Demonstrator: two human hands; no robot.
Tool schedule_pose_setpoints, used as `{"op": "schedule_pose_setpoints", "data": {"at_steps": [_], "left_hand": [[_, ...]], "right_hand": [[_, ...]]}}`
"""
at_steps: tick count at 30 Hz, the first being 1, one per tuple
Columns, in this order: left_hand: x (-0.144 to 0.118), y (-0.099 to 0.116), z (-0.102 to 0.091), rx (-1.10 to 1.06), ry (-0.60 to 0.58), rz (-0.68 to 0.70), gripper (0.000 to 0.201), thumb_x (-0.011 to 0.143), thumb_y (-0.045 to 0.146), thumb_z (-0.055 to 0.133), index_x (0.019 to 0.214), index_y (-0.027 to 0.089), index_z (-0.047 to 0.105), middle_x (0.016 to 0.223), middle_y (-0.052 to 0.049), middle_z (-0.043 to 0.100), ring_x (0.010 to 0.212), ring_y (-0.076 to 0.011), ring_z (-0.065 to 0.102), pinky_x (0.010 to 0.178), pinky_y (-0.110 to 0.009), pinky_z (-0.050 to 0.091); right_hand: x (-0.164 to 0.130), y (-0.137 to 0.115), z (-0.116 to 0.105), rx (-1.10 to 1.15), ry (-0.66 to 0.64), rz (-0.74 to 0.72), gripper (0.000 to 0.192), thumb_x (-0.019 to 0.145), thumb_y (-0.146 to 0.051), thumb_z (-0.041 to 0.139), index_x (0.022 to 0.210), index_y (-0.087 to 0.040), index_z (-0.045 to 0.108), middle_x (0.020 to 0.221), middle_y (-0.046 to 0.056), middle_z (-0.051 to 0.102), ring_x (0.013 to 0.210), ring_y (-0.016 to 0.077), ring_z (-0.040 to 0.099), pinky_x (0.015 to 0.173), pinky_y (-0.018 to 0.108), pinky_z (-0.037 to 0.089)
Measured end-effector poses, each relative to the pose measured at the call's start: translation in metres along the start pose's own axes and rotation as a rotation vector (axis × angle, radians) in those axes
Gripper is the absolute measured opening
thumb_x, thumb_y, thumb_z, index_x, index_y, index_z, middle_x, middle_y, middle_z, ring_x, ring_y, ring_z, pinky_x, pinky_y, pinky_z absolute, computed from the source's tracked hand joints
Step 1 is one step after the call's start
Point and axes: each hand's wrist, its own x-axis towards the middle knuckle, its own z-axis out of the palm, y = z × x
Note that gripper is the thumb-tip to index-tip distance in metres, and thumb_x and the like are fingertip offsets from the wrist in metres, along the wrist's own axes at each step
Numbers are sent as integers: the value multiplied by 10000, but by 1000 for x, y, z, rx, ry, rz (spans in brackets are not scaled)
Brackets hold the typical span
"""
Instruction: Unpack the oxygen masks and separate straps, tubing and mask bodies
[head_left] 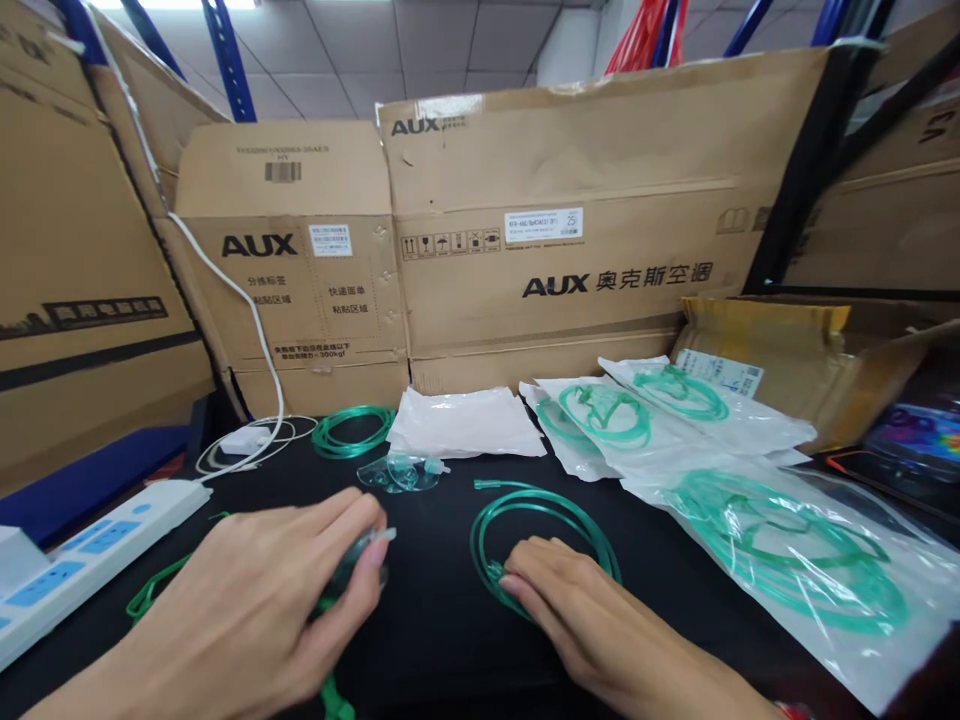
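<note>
My left hand [277,590] is closed around a small clear oxygen mask [349,566], mostly hidden by the fingers; a pale connector tip pokes out by the thumb. Green elastic strap [154,590] shows to the left of this hand, and more green hangs below the palm. My right hand [574,590] grips a coil of green tubing [551,500] at its near left side, over the black tabletop. The tubing's free end points left at the top of the coil. Beyond my hands lies another clear mask [405,473], next to a second green coil [352,432].
White packets [465,422] lie at the back. On the right are clear bags [795,560] holding green tubing, with an open carton [787,370] behind. A power strip [97,560] and white cable [259,330] run along the left. Cardboard walls [600,240] close off the back.
</note>
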Motion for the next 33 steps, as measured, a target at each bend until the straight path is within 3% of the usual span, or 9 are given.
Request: {"op": "schedule_pose_setpoints", "data": {"at_steps": [2,5,11,15,20,24,27,31,33], "left_hand": [[21,3,1,36,42,66,194,1011,268,408,953,217,586,798,3,678,605,-185,662,534,-299,422],[48,15,18,54,112,106,191,1015,267,408,964,205,582,839,-5,679,671,-199,682,579,-309,452],[52,22,63,54,-263,-44,238,1016,298,424,904,212,616,829,-7,691,713,-254,710,547,-331,464],[56,19,69,-3,-291,-64,248,1039,303,431,1014,198,655,1030,-55,693,991,-282,673,798,-412,533],[85,40,79,-121,-395,1,300,1022,350,502,1191,149,646,1187,-112,654,1142,-303,604,1002,-456,476],[103,51,98,-125,-500,-41,355,963,322,599,1211,72,641,1240,-198,625,1170,-357,601,1002,-462,480],[109,46,107,-155,-549,-52,284,957,300,583,1161,119,662,1187,-153,658,1156,-315,619,985,-402,494],[119,39,110,-196,-648,-76,276,884,328,638,1106,168,671,1156,-110,683,1134,-274,631,912,-331,519],[128,38,112,-207,-719,-100,300,785,390,729,982,165,702,1060,-113,717,1042,-288,669,837,-330,537]], "right_hand": [[-3,-2,3,-52,97,-56,137,1059,-243,395,1056,-231,532,994,30,647,955,192,638,968,322,463],[-4,-4,8,-147,200,-109,138,1027,-197,434,1015,-224,568,946,31,669,915,199,664,930,320,500],[-7,-3,4,-296,153,-93,55,937,-219,625,988,-239,619,935,29,688,856,222,669,844,368,544],[-13,-6,-8,-291,159,-69,121,974,-171,526,975,-240,626,914,32,703,834,227,675,796,374,555],[-18,-6,-17,-193,262,-61,219,1024,-189,412,1095,-234,614,955,57,724,833,212,705,767,313,568],[-12,8,-4,-87,338,-24,172,1034,-220,434,1009,-225,604,908,55,691,807,185,700,701,253,562],[-10,11,3,-57,308,25,237,1038,-214,409,896,-220,599,895,55,651,786,178,682,688,262,566],[-21,3,-4,-182,276,3,216,1035,-271,437,1008,-221,646,977,76,675,858,201,696,756,308,589],[-30,0,-11,-288,278,-36,208,1022,-343,488,1098,-236,649,995,72,699,872,216,709,777,332,593]]}}
